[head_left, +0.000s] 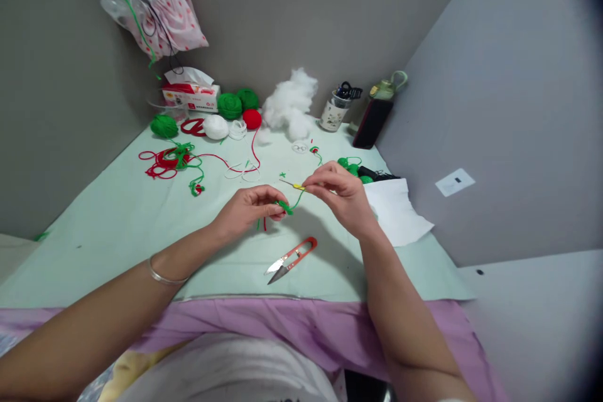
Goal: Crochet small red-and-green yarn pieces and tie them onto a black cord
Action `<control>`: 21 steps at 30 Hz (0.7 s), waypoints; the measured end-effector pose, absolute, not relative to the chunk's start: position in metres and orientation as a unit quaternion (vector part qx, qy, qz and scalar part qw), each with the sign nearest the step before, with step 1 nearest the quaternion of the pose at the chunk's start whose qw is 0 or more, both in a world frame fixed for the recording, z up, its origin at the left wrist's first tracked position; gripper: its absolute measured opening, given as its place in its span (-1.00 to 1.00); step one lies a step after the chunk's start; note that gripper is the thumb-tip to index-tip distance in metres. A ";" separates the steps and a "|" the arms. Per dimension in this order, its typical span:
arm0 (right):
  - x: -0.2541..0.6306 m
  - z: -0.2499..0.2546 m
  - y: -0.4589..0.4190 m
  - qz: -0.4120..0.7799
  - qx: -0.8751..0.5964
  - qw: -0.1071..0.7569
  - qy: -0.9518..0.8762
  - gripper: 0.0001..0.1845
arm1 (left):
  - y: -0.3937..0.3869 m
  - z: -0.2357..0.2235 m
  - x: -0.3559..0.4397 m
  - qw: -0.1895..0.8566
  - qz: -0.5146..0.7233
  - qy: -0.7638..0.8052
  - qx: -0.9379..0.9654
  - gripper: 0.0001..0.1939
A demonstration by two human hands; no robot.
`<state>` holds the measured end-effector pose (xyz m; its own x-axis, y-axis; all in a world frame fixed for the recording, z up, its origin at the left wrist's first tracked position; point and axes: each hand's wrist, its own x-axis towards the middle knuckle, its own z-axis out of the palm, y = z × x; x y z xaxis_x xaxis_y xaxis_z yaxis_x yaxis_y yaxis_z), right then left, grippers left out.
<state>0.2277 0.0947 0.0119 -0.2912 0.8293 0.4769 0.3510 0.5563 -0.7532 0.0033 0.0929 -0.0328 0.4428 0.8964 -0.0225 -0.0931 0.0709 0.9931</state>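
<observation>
Between the thumb and fingers of my left hand is a small green crochet piece, with short green and red yarn ends hanging below. My right hand pinches a crochet hook by its yellow handle, its thin metal tip pointing left above the piece. A strand of green yarn runs from the piece up to my right hand. Thread snips with orange handles lie on the table just below the hands, blades toward the lower left.
Green yarn balls, a white ball, a red ball and white stuffing line the back. Tangled red and green yarn lies left. White paper, a pen cup and a bottle stand or lie right.
</observation>
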 end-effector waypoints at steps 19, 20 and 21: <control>0.224 0.009 0.089 0.161 -0.378 0.328 -0.851 -0.80 | 0.092 -0.031 0.001 0.633 0.379 0.364 0.569 -0.82; 0.225 0.009 0.089 0.160 -0.378 0.328 -0.851 -0.80 | 0.092 -0.031 0.001 0.633 0.379 0.363 0.568 -0.83; 0.225 0.009 0.089 0.158 -0.379 0.329 -0.851 -0.80 | 0.092 -0.031 0.002 0.634 0.379 0.363 0.568 -0.83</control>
